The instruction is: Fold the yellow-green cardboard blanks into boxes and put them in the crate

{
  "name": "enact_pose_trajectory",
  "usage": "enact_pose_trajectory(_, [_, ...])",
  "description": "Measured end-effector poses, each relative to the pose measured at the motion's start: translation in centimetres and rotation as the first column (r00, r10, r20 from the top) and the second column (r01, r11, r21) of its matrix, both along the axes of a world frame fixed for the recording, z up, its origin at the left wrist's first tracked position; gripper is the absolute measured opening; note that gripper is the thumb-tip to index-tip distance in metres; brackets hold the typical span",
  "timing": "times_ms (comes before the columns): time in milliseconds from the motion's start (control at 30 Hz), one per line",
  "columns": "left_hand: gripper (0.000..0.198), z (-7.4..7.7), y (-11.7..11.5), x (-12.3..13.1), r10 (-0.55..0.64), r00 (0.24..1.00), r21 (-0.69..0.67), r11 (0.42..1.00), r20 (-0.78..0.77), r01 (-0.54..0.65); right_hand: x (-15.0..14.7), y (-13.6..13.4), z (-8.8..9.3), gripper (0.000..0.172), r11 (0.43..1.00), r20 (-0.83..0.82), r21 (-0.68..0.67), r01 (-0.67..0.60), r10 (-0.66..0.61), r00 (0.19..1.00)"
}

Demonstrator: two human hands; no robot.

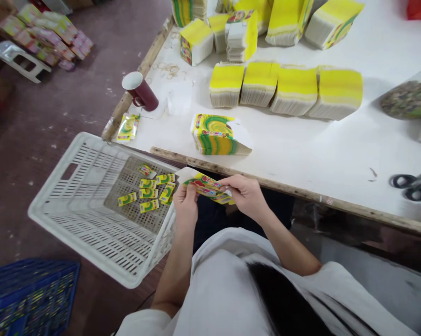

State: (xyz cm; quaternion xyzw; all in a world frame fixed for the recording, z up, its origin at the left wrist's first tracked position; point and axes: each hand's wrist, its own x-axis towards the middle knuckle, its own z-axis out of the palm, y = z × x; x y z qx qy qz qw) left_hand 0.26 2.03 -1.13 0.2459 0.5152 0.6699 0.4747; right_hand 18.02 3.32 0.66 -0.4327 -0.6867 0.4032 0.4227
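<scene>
Near the table (294,149), left hand (186,204) and right hand (248,196) pinch a printed carton (206,183).

Both forearms (290,245) forward, left hand (185,204) and right hand (248,195) close together, fingers (233,180) curled

Paperboard carton (205,183); plastic crate (80,249); glossy mug (146,95).

A white table (294,149) stands on purplish-brown floor (98,60).
</scene>
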Motion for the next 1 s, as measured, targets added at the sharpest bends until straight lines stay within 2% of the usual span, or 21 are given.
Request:
enact_pose_trajectory(100, [0.065, 2.1, 0.2, -2.9, -0.161, 0.987, 0.027, 0.987, -0.031, 0.161, 1.5, 0.2, 1.2, 0.031, 0.98, 0.152, 0.193, -0.045, 0.015, 0.988])
enact_pose_trajectory(167, [0.075, 3.6, -0.1, -4.7, -0.235, 0.957, 0.069, 0.966, -0.168, 0.249, 1.9, 0.2, 1.8, 0.031, 0.954, 0.235, 0.278, -0.111, 0.045, 0.971])
enact_pose_trajectory(200, [0.078, 4.2, -0.3, -5.3, -0.326, 0.912, 0.053, 0.936, -0.25, 0.349, 1.8, 0.1, 1.9, 0.031, 0.937, 0.268, 0.313, -0.158, 0.073, 0.961])
enact_pose_trajectory(233, [0.082, 4.7, -0.6, -5.6, -0.441, 0.833, -0.005, 0.885, -0.334, 0.466, 1.7, 0.0, 2.1, 0.032, 0.915, 0.301, 0.343, -0.212, 0.106, 0.948])
enact_pose_trajectory(267, [0.088, 5.0, -0.8, -5.7, -0.568, 0.717, -0.09, 0.804, -0.405, 0.587, 1.4, -0.1, 2.2, 0.032, 0.889, 0.332, 0.375, -0.264, 0.136, 0.933])
enact_pose_trajectory(300, [0.095, 5.2, -0.9, -5.6, -0.684, 0.572, -0.195, 0.702, -0.452, 0.685, 1.1, -0.1, 2.2, 0.031, 0.862, 0.363, 0.404, -0.307, 0.157, 0.918])
enact_pose_trajectory(367, [0.098, 4.9, -1.1, -4.7, -0.826, 0.302, -0.372, 0.5, -0.476, 0.782, 0.6, -0.3, 2.3, 0.029, 0.825, 0.409, 0.436, -0.36, 0.175, 0.896])
enact_pose_trajectory(400, [0.092, 4.5, -1.1, -4.0, -0.851, 0.231, -0.409, 0.444, -0.472, 0.797, 0.5, -0.4, 2.3, 0.027, 0.816, 0.411, 0.451, -0.363, 0.171, 0.896])
enact_pose_trajectory(433, [0.082, 3.9, -1.2, -3.3, -0.855, 0.217, -0.415, 0.432, -0.471, 0.801, 0.5, -0.4, 2.4, 0.025, 0.816, 0.392, 0.468, -0.34, 0.153, 0.907])
enact_pose_trajectory(467, [0.074, 3.4, -1.3, -2.5, -0.844, 0.247, -0.402, 0.459, -0.477, 0.792, 0.7, -0.5, 2.4, 0.021, 0.828, 0.349, 0.484, -0.283, 0.114, 0.93])
enact_pose_trajectory(500, [0.07, 2.8, -1.4, -1.8, -0.817, 0.304, -0.384, 0.516, -0.49, 0.766, 1.0, -0.6, 2.4, 0.017, 0.851, 0.281, 0.49, -0.188, 0.05, 0.958])
enact_pose_trajectory(567, [0.075, 1.8, -1.9, -0.6, -0.726, 0.421, -0.364, 0.656, -0.544, 0.662, 1.7, -0.9, 2.3, 0.013, 0.905, 0.066, 0.411, 0.104, -0.143, 0.987])
enact_pose_trajectory(633, [0.085, 1.1, -2.3, 0.1, -0.625, 0.476, -0.361, 0.765, -0.619, 0.534, 2.3, -1.0, 1.9, 0.009, 0.928, -0.125, 0.163, 0.335, -0.317, 0.94])
enact_pose_trajectory(667, [0.088, 0.9, -2.5, 0.3, -0.575, 0.487, -0.351, 0.806, -0.658, 0.476, 2.4, -1.1, 1.5, 0.007, 0.931, -0.183, 0.017, 0.364, -0.355, 0.917])
enact_pose_trajectory(733, [0.089, 0.6, -2.7, 0.5, -0.486, 0.481, -0.329, 0.866, -0.73, 0.376, 2.0, -1.2, 0.7, 0.019, 0.934, -0.243, -0.211, 0.288, -0.336, 0.91])
enact_pose_trajectory(800, [0.089, 0.5, -2.7, 0.6, -0.433, 0.444, -0.316, 0.895, -0.784, 0.314, 0.9, -1.4, -0.2, 0.039, 0.933, -0.302, -0.333, 0.136, -0.242, 0.922])
enact_pose_trajectory(867, [0.091, 0.4, -2.6, 0.6, -0.422, 0.397, -0.315, 0.898, -0.815, 0.307, -0.4, -1.6, -0.7, 0.054, 0.907, -0.397, -0.422, -0.015, -0.17, 0.902])
enact_pose_trajectory(933, [0.093, 0.3, -2.6, 0.7, -0.424, 0.356, -0.312, 0.891, -0.833, 0.33, -1.5, -1.7, -0.8, 0.059, 0.839, -0.492, -0.525, -0.145, -0.16, 0.856])
enact_pose_trajectory(1000, [0.094, 0.3, -2.6, 0.6, -0.419, 0.322, -0.301, 0.884, -0.849, 0.358, -2.0, -1.7, -0.5, 0.056, 0.75, -0.55, -0.617, -0.239, -0.193, 0.812])
